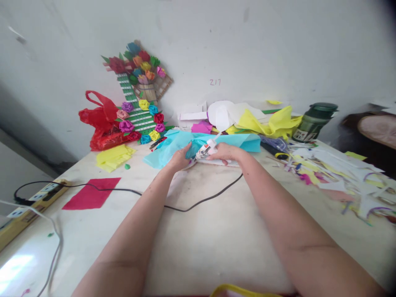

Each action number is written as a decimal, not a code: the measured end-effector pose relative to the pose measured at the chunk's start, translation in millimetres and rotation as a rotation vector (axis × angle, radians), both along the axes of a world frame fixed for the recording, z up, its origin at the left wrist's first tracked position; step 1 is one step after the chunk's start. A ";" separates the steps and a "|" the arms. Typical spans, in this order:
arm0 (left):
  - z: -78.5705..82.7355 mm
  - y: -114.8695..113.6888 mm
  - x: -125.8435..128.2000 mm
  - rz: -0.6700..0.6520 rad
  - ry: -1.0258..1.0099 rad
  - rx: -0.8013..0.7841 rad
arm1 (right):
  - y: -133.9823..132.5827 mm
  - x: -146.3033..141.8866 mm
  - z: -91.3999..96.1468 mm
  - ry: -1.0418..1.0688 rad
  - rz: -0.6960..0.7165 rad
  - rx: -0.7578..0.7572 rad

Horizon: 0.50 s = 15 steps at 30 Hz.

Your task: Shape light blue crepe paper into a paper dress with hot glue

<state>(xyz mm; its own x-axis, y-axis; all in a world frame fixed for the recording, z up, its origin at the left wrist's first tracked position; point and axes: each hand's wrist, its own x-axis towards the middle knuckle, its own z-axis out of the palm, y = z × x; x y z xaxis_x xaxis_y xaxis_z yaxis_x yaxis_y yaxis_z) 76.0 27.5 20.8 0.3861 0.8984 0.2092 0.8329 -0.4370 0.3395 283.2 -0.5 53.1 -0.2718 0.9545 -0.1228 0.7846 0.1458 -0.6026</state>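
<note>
My right hand (227,152) is closed around a white glue gun (204,151) with a printed pattern, its nozzle pointing down and left. Sheets of light blue crepe paper (163,148) lie spread beneath and behind both hands. At the near edge of this paper is my left hand (180,159), thumb raised and fingers curled in at the paper; the fingertips are partly hidden. A white piece (213,162) shows low between the two hands. From my right hand's side, a black cord (198,203) runs left across the table.
A yellow power strip (37,206) and a dark pink sheet (93,194) lie on the left. Paper flowers on a green-and-white stand (140,119) lean at the wall beside a red plastic bag (103,119). Paper scraps (334,173) and a green bottle (315,121) occupy the right.
</note>
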 end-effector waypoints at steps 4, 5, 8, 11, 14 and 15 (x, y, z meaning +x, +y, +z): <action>-0.3 0.4 -0.3 -0.003 0.004 0.004 | 3.1 -1.5 -3.6 0.017 0.028 -0.008; -0.1 0.3 -0.3 -0.006 0.004 0.006 | 4.0 -1.4 -4.6 0.019 0.034 -0.010; 0.2 0.3 -0.4 -0.011 0.007 0.005 | 6.1 0.3 -6.6 0.011 0.029 -0.014; 0.1 0.5 -0.3 -0.001 0.020 0.005 | 6.0 2.3 -5.9 0.008 0.005 -0.008; -0.1 0.6 -0.2 0.001 0.024 0.011 | 3.9 3.5 -3.4 0.014 0.000 -0.010; -0.2 0.6 -0.2 0.001 0.023 0.011 | 3.1 3.6 -2.6 0.019 -0.001 -0.011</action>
<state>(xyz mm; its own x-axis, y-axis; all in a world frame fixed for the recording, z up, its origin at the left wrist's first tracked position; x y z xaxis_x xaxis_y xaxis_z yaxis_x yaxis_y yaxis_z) 75.9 28.0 20.6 0.3901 0.8964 0.2103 0.8407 -0.4399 0.3158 286.8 2.6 50.5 -0.2730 0.9534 -0.1284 0.7731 0.1380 -0.6190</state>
